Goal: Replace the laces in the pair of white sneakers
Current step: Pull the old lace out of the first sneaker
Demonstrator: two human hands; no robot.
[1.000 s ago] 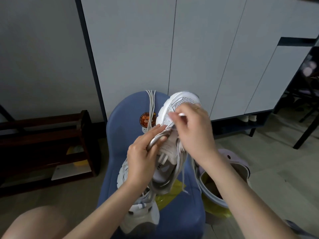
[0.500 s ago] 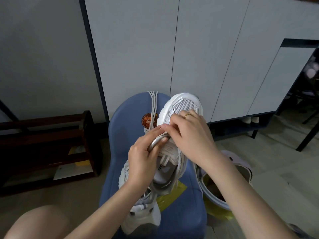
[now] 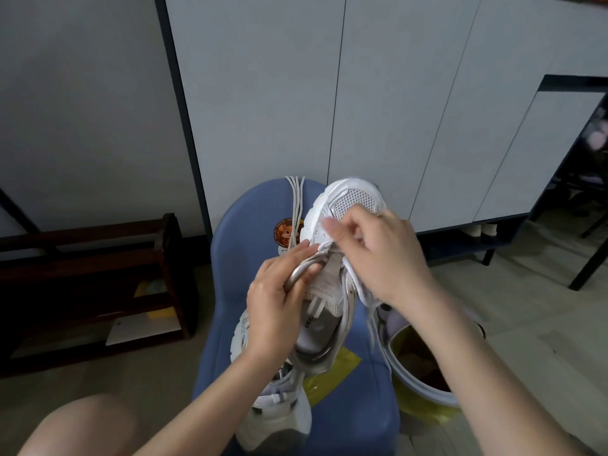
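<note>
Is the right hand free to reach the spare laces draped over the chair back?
Probably not yet: the right hand is pinching a lace on the held sneaker, which sits between it and the spare laces.

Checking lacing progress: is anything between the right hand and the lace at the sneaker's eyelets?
Nothing visible. The right hand pinches the lace directly at the held sneaker; the left hand grips that sneaker's collar, to the side.

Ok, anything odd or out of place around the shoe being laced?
Nothing damaged or spilled. Only untidiness: spare laces draped over the blue chair back, and the second sneaker lying under the held sneaker.
</note>
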